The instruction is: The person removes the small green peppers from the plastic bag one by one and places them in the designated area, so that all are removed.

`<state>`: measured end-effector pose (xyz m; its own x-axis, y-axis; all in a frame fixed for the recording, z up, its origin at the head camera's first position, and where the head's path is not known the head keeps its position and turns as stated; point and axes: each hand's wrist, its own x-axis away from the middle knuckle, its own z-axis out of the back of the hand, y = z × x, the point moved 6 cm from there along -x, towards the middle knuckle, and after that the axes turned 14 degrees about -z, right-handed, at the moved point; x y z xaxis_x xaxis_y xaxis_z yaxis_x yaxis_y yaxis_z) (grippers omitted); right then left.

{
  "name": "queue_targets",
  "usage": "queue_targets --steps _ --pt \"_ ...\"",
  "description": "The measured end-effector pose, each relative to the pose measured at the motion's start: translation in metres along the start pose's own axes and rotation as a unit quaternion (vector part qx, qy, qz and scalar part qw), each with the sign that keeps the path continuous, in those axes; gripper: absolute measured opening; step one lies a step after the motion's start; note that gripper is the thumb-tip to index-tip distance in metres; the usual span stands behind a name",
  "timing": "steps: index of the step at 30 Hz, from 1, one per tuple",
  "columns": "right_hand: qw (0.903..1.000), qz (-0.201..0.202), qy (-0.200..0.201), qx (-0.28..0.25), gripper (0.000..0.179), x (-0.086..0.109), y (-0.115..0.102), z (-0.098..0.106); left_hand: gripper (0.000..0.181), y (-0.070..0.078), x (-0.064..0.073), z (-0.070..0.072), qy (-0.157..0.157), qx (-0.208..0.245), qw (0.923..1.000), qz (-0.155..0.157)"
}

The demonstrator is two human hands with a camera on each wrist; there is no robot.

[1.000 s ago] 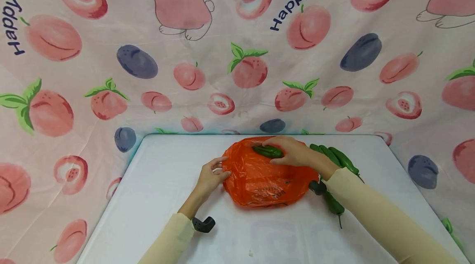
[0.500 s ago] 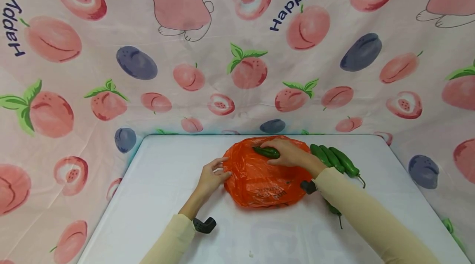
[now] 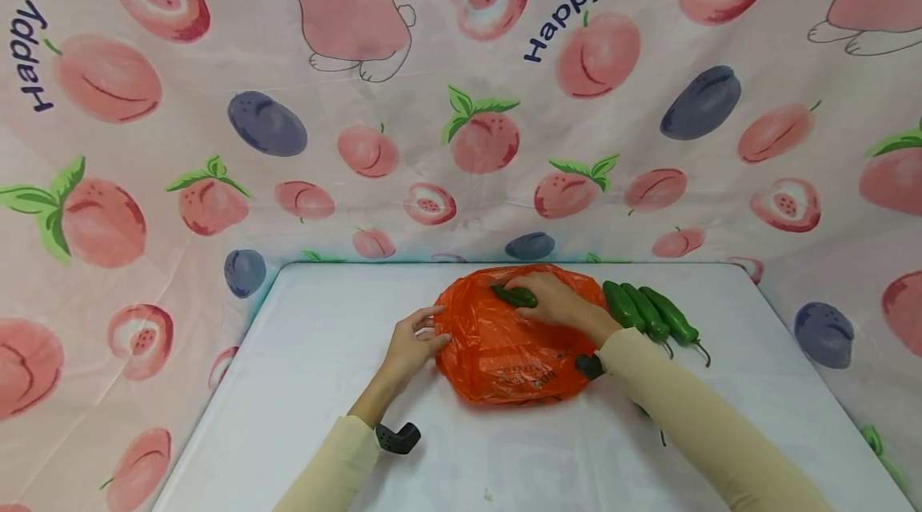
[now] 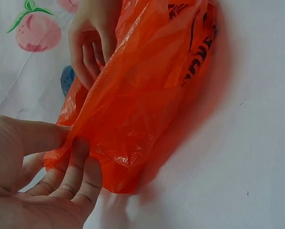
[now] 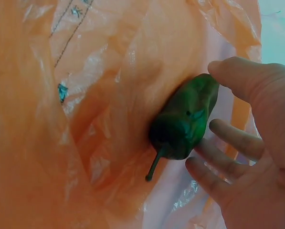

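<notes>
An orange plastic bag [image 3: 504,360] lies on the white table with its mouth spread. My left hand [image 3: 406,348] pinches the bag's left edge between thumb and fingers [image 4: 80,152]. Over the bag's mouth is my right hand [image 3: 551,300], close to a green chili pepper [image 5: 185,119]. In the right wrist view its thumb is at the pepper's tip and its fingers are spread apart behind it. The pepper's stem points away from the palm, and orange film surrounds it.
To the right of the bag, three green peppers [image 3: 668,315] lie side by side on the table [image 3: 324,320]. Another pepper is mostly hidden under the right sleeve [image 3: 684,408], its stem showing. A patterned fruit cloth [image 3: 403,80] rises behind the table.
The right hand and forearm have shifted a little left, and the pepper sits slightly lower in the bag's mouth. The right fingers have loosened around it. The left hand has stayed at the bag's edge.
</notes>
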<state>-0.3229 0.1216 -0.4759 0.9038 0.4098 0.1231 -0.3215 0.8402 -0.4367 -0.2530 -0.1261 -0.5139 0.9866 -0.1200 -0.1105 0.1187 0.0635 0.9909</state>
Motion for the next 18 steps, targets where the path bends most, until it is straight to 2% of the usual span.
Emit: queue_targets --steps 4,8,15,18 --pt "0.9993 0.019 0.020 0.023 0.044 -0.001 -0.003 -0.002 0.054 0.000 0.000 0.000 -0.001 0.001 1.0000 -0.001" --pt "0.9993 0.013 0.015 0.033 0.046 -0.001 -0.004 -0.004 0.055 0.001 -0.001 0.000 0.000 0.002 1.0000 0.000" --pt "0.9990 -0.021 -0.040 0.006 0.053 0.000 -0.006 -0.009 0.055 0.001 -0.002 0.000 0.002 0.002 1.0000 -0.001" --pt "0.9971 -0.018 -0.074 0.002 0.055 0.001 -0.008 -0.012 0.055 0.001 -0.001 0.000 0.002 0.002 1.0000 -0.003"
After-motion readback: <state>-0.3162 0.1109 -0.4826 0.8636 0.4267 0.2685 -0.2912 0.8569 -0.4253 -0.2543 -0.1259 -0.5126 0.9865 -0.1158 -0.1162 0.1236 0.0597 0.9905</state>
